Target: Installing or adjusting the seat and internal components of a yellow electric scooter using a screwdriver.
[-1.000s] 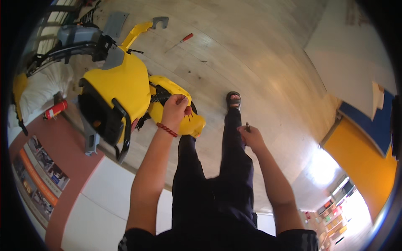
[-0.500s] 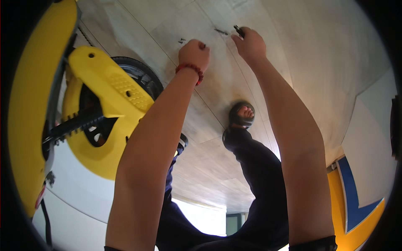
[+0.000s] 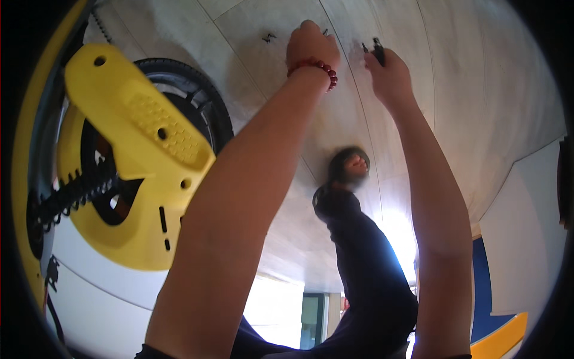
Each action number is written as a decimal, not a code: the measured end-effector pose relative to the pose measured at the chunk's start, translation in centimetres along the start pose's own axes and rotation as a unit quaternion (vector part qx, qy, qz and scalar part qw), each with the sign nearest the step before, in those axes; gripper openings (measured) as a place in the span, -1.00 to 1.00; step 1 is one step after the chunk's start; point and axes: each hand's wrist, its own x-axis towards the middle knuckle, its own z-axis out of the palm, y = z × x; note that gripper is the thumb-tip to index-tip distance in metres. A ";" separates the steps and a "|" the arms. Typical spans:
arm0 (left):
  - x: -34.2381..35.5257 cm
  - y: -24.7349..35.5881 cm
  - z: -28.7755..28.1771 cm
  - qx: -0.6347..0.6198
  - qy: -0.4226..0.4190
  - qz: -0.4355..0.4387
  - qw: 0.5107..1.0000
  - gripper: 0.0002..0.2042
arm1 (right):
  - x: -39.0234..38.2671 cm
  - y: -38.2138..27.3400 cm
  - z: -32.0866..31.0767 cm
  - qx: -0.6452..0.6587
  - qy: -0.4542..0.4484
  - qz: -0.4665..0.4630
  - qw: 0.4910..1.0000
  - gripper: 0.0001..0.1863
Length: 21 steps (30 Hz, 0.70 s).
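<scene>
My left hand (image 3: pixel 312 49), with a red bead bracelet (image 3: pixel 323 64) at the wrist, is closed above the floor near the top. A tiny dark bit shows at its fingers; what it is cannot be made out. To its right, my right hand (image 3: pixel 392 78) is closed round a short black tool (image 3: pixel 379 52), whose kind is unclear and whose lower part the fingers hide. Beside that tool, a thin dark piece (image 3: pixel 365 48) shows by the thumb; whether it is held or lies on the floor is unclear. Several small dark screw-like pieces (image 3: pixel 269 37) lie left of my left hand.
On the left stands a yellow two-wheeler with a yellow side panel (image 3: pixel 140 107), a black tyre (image 3: pixel 209 90) and a black coil spring (image 3: pixel 75 194). My sandalled foot (image 3: pixel 353 167) is on the pale plank floor (image 3: pixel 460 90). A white panel (image 3: pixel 526 227) stands at the right.
My view has shifted. Both hands now appear farther right in it, the left one also higher. The two-wheeler's side panel has slid left in view. Both hands remain closed.
</scene>
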 end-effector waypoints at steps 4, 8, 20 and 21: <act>-10.0 0.4 -3.1 -0.364 -0.278 -0.057 0.887 -0.78 | -10.3 -3.3 -5.6 0.333 -0.097 0.223 0.911 -0.81; -21.9 5.0 -13.7 -0.476 -0.351 -0.088 0.802 -0.77 | -21.5 -9.0 -11.7 0.441 -0.124 0.263 0.849 -0.86; -39.1 10.8 -43.3 -0.617 -0.309 -0.099 0.717 -0.90 | -43.4 -26.8 -25.8 0.494 -0.224 0.171 0.823 -0.86; -40.0 10.9 -45.4 -0.608 -0.299 -0.080 0.731 -0.91 | -44.6 -28.0 -27.2 0.473 -0.225 0.131 0.842 -0.82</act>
